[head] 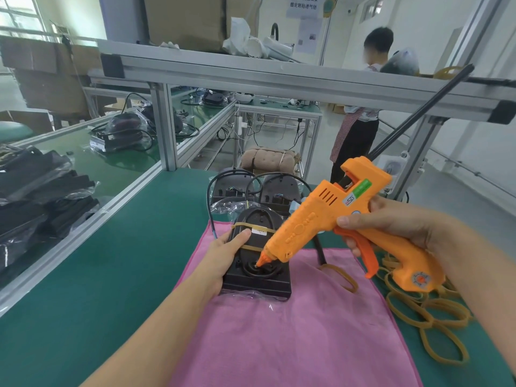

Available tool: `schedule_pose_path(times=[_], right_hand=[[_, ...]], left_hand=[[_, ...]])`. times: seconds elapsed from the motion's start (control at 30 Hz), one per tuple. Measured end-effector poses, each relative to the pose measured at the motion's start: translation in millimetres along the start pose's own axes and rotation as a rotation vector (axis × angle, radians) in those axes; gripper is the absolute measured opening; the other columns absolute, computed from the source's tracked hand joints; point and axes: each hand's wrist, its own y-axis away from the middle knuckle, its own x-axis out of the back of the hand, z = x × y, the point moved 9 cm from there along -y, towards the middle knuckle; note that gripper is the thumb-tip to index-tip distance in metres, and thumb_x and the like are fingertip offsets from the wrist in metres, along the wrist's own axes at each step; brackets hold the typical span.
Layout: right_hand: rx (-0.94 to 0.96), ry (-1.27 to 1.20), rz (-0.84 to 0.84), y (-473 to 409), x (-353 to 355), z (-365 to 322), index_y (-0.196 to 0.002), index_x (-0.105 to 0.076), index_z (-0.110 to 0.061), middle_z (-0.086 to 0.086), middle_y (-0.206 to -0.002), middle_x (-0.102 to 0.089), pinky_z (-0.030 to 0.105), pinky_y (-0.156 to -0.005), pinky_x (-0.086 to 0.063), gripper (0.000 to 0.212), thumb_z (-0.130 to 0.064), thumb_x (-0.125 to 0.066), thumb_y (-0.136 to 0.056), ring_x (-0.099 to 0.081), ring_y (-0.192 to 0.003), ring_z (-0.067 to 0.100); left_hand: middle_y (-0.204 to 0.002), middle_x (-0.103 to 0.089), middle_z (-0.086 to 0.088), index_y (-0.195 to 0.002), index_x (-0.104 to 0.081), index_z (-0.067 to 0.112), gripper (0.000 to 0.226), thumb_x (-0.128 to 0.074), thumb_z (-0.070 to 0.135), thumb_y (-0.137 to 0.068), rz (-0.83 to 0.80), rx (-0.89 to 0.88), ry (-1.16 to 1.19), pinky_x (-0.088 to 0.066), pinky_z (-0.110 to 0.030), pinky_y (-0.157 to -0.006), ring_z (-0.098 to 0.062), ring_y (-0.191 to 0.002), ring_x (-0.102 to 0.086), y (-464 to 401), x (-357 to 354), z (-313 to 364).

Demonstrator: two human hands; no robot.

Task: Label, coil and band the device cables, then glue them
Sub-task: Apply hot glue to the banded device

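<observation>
We saw a green-topped desk (83,275) edged in aluminium, a grey frame rail (251,76) crossing overhead. At ten o'clock daylight came through a window (16,15); cardboard boxes (184,20) stood at twelve o'clock, white walls (418,18) and pale floor (474,174) at two o'clock.

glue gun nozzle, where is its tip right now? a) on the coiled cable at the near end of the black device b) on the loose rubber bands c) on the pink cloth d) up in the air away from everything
a: the glue gun, gripped by the right hand, has its nozzle tip on the coiled cable of the black device, which the left hand holds on the pink cloth.
</observation>
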Motion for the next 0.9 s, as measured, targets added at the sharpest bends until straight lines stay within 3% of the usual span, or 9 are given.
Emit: schedule_pose_path(times=[0.3, 0.73, 0.9], right_hand=[[0.007, -0.017, 0.011, -7.3, -3.4, -0.4, -0.093, -0.074, -0.017, 0.016, -0.074, -0.064, 0.035, -0.061, -0.057, 0.019, -0.025, -0.073, -0.076, -0.063, -0.062, 0.026], [0.004, -0.024, 0.028, -3.1, 3.8, 2.6, -0.088, -0.075, -0.020, 0.014, -0.071, -0.066, 0.034, -0.062, -0.057, 0.014, -0.027, -0.076, -0.075, -0.065, -0.061, 0.024], [-0.023, -0.004, 0.056, 0.4, 8.6, 6.6, -0.099, -0.070, -0.012, 0.013, -0.072, -0.067, 0.034, -0.062, -0.057, 0.039, -0.030, -0.084, -0.067, -0.066, -0.061, 0.024]], left_hand=[[-0.094, -0.074, -0.020, -0.116, -0.065, 0.013, 0.031, -0.064, 0.032, -0.091, 0.001, -0.003, 0.010, -0.058, -0.046, -0.078, -0.031, -0.077, -0.070, -1.3, 0.7, -1.1], [-0.090, -0.074, -0.018, -0.113, -0.065, 0.016, 0.027, -0.063, 0.033, -0.092, -0.001, 0.005, -0.003, -0.060, -0.041, -0.071, -0.030, -0.073, -0.070, 0.4, 0.7, -0.6], [-0.088, -0.074, -0.016, -0.113, -0.066, 0.018, 0.026, -0.064, 0.033, -0.091, -0.003, -0.003, -0.001, -0.060, -0.040, -0.069, -0.028, -0.071, -0.071, -0.2, 0.3, 0.0]])
